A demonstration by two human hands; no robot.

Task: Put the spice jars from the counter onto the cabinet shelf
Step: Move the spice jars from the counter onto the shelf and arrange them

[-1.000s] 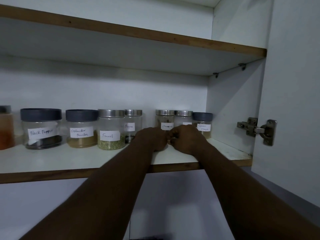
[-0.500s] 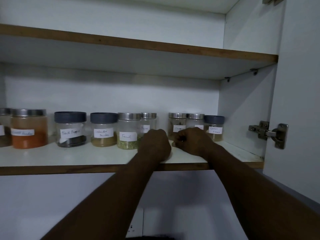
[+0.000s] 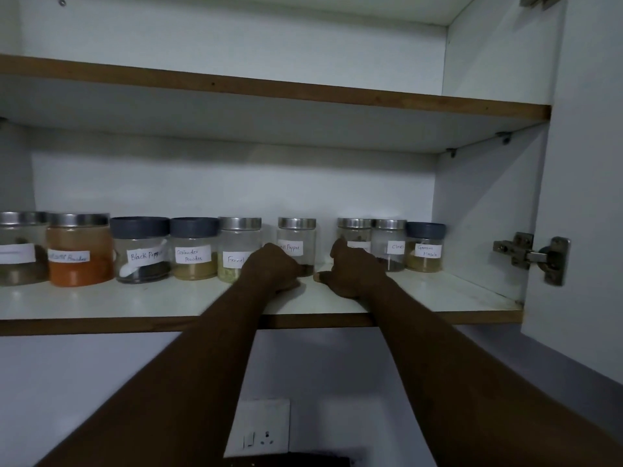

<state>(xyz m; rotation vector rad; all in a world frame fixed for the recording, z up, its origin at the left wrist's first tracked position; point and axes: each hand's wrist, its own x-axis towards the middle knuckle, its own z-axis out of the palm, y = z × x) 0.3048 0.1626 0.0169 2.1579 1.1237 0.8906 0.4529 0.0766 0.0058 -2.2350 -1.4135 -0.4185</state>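
On the white cabinet shelf (image 3: 135, 298), the left hand (image 3: 273, 269) rests fisted at the pepper jar's (image 3: 296, 237) eight o'clock, the right hand (image 3: 354, 274) loosely spread and empty at four, and a wall socket (image 3: 258, 428) sits below at six.

left hand (image 3: 273, 269): fisted | right hand (image 3: 354, 275): half-open, thumb stretched out

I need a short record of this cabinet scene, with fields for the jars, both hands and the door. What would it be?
shelf: nine jars in view, one row
labels read: Black Pepper, Coriander, Fennel, Clove, Garam Masala
left hand: on the shelf before the Pepper jar, fingers curled, grip unclear
right hand: on the shelf, thumb spread, holds nothing
door: open, at right
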